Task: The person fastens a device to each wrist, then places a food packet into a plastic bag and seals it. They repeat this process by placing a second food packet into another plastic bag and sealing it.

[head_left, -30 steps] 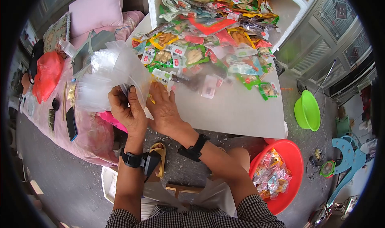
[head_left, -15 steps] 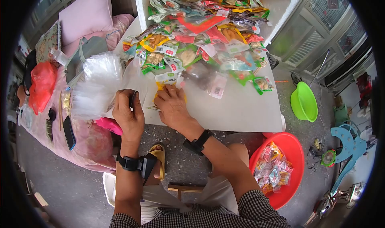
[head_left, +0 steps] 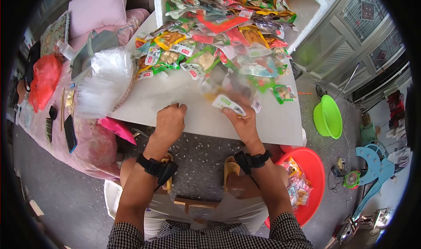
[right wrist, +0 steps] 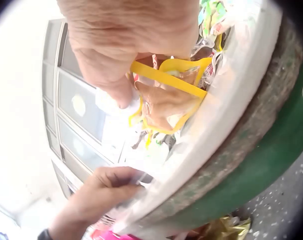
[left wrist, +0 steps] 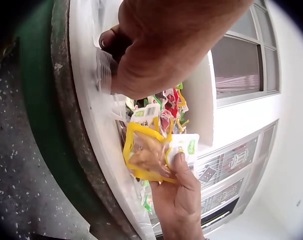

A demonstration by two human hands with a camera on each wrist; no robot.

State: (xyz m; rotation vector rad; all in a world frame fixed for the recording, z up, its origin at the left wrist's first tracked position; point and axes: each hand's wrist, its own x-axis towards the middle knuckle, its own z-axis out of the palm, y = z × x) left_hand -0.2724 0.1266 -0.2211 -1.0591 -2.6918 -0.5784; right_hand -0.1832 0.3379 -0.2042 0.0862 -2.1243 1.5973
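My right hand pinches a yellow-edged snack packet by its white label end, thumb on top, over the right part of the table. Pale brown food shows through the packet's clear window. My left hand is low over the table's front edge, fingers curled in; between thumb and finger it pinches clear plastic, which looks like a thin bag. A heap of sealed snack packets covers the table's far side.
A white foam box at the back holds many more packets. Clear plastic bags are stacked at the table's left. A red basin with small packets stands on the floor at right, a green basin beyond it.
My right hand has lifted the yellow-edged packet off the table and carried it right. My left hand has moved right, away from the stacked bags, and turned knuckles up.
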